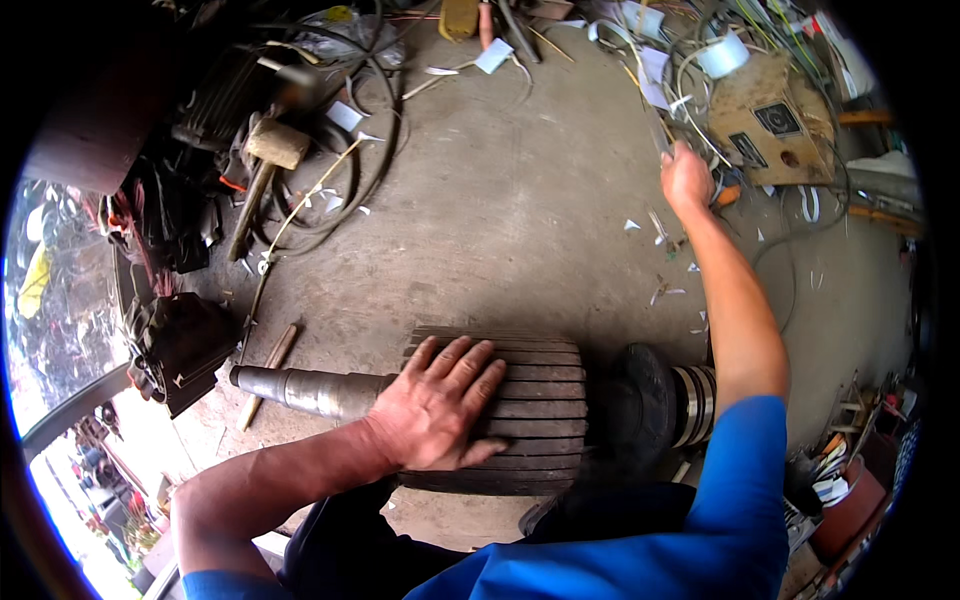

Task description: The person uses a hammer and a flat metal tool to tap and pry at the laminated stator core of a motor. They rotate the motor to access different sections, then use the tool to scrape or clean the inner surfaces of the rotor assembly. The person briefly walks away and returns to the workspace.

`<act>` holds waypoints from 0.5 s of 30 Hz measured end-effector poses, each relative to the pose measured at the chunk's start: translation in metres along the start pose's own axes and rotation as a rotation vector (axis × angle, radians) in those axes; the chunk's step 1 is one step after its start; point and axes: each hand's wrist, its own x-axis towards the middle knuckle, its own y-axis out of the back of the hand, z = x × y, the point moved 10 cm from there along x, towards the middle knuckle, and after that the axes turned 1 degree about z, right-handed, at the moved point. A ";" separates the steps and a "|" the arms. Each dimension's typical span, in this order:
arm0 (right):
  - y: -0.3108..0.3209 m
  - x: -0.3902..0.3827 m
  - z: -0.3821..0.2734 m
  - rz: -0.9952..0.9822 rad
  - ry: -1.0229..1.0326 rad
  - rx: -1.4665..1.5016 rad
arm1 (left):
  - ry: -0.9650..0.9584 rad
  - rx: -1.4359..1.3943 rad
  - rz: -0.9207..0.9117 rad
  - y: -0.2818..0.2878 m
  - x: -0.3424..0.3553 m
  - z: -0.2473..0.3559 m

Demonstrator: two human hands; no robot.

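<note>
A dark, slotted motor rotor point(540, 410) lies across in front of me, its stepped steel shaft point(320, 390) pointing left. My left hand point(435, 405) rests flat on the rotor's slotted face, fingers spread, holding nothing. On the rotor's right are a black round part point(640, 405) and banded rings point(692, 405). My right arm stretches far forward to the right, and my right hand point(687, 178) is closed near the floor. A thin greyish length shows beyond its fingers, too unclear to name. Beside the wrist is an orange piece point(728, 196), perhaps a handle.
A mallet point(277, 145) lies at the far left among black hoses and cables. Back right stands a brown box point(775, 120), with a white tape roll point(722, 56) and paper scraps about it. A wooden stick point(270, 375) lies under the shaft. A bin with clutter point(850, 510) stands right.
</note>
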 end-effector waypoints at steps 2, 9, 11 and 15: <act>-0.009 -0.042 -0.029 -0.120 0.054 0.086 | -0.021 -0.024 0.045 0.002 0.001 0.002; -0.026 -0.159 -0.198 -0.506 0.498 0.205 | 0.242 -0.014 0.258 -0.006 -0.002 -0.180; -0.024 -0.173 -0.230 -0.541 0.539 0.173 | 0.498 0.197 0.308 -0.004 -0.017 -0.278; -0.030 -0.198 -0.303 -0.611 0.654 0.142 | 0.498 0.297 0.405 0.003 -0.048 -0.377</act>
